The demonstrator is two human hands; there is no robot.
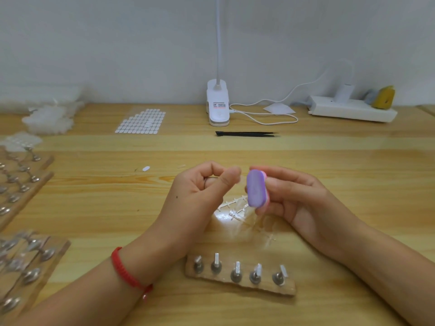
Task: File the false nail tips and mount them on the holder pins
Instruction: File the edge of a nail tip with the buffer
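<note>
My right hand (289, 196) grips a small purple and pink filing block (256, 188) upright above the table's middle. Just left of it, my left hand (202, 187) has thumb and forefinger pinched together; a nail tip between them is too blurred to make out. Below the hands lies a clear plastic bag with sprues of nail tips (240, 212). Nearer to me sits a wooden holder strip (240, 282) carrying several upright metal pins.
More wooden pin holders (23, 262) crowd the left edge. A sheet of white adhesive tabs (141, 122), black tweezers (247, 134), a white clip lamp (218, 107) with its cable, and a power strip (353, 109) lie at the back. Clear plastic bags (47, 116) sit far left.
</note>
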